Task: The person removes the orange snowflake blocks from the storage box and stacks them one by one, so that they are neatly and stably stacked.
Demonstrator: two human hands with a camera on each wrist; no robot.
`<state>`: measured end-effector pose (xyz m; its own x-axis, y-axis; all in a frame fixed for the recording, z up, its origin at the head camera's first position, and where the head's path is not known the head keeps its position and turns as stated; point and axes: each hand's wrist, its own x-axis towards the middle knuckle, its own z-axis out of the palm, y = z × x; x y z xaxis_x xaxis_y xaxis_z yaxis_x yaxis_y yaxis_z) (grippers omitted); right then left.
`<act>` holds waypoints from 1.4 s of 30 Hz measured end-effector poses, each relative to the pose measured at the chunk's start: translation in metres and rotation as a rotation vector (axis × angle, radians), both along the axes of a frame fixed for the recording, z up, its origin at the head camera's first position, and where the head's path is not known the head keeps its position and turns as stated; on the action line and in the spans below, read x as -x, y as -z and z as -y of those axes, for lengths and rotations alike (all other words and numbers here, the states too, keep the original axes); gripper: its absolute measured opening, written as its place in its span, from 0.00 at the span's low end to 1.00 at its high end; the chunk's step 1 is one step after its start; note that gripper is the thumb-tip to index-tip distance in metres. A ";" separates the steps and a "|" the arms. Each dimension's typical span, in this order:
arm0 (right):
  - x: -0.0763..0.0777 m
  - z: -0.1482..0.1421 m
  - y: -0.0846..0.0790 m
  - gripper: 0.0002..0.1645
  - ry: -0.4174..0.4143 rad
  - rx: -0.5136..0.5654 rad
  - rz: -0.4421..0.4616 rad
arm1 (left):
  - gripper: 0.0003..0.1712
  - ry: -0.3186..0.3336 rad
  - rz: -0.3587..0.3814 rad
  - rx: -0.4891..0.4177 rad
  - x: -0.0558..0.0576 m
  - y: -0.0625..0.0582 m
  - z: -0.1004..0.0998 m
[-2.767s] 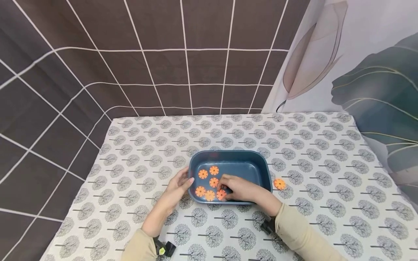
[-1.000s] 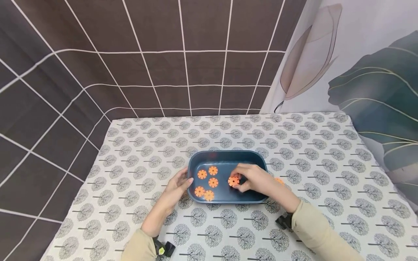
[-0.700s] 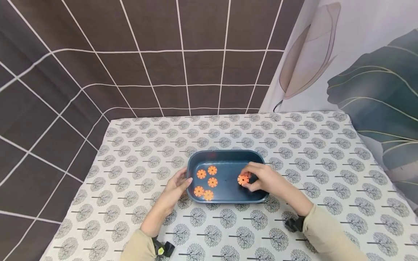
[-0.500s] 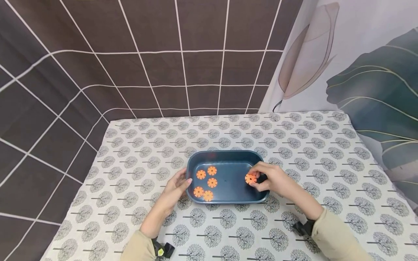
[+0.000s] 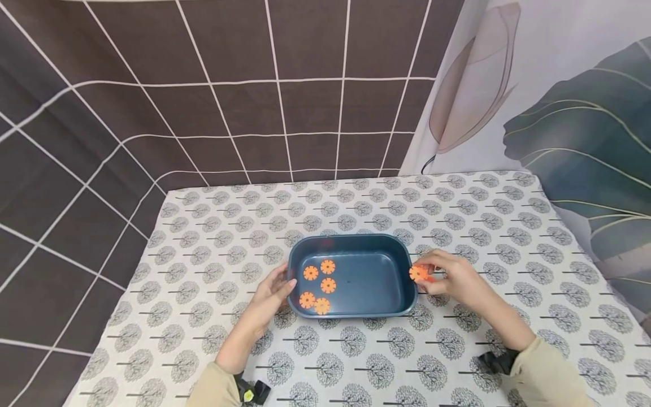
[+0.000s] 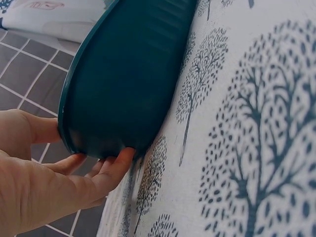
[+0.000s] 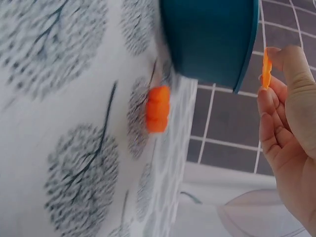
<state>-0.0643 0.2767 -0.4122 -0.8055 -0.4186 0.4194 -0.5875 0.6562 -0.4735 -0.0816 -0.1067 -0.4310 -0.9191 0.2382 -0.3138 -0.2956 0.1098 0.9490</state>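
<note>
My right hand (image 5: 455, 281) pinches an orange slotted snowflake disc (image 5: 418, 273) between thumb and fingertips, just at the right rim of the blue tub (image 5: 368, 315). The right wrist view shows this disc (image 7: 266, 69) edge-on, raised above the table. Below it, outside the tub, a short stack of orange discs (image 7: 158, 109) lies on the cloth. At the tub's opposite end, my left hand (image 5: 268, 297) grips the wall, thumb at the rim and fingers against the outside. Several orange discs (image 5: 328, 285) lie flat inside the tub, all in its left half.
A tree-patterned cloth (image 5: 229, 212) covers the table under the tub. Dark curtains with a white grid (image 5: 310, 107) hang behind and to the left. A pale leaf-print curtain (image 5: 554, 130) hangs at the right. Each wrist carries a small black camera mount (image 5: 498, 362).
My right hand has picked a disc from the tub floor and carried it rightward to the tub's right rim. My left hand has kept its hold on the left end.
</note>
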 end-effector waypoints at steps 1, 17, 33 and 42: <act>-0.001 -0.002 0.001 0.26 0.023 -0.014 0.016 | 0.34 0.001 0.000 -0.001 0.000 0.000 0.000; -0.002 -0.027 0.024 0.25 0.077 -0.152 0.048 | 0.33 0.006 0.001 0.000 0.002 0.000 0.000; -0.002 -0.027 0.026 0.23 0.095 -0.295 0.096 | 0.33 0.004 0.009 0.005 0.001 0.000 0.002; -0.003 -0.028 0.030 0.26 0.111 -0.299 0.110 | 0.33 0.001 0.021 -0.005 0.002 0.001 0.002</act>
<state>-0.0617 0.3050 -0.4426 -0.8866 -0.4173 0.1996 -0.4610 0.8327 -0.3069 -0.0831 -0.1090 -0.4325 -0.9121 0.2412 -0.3316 -0.3151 0.1054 0.9432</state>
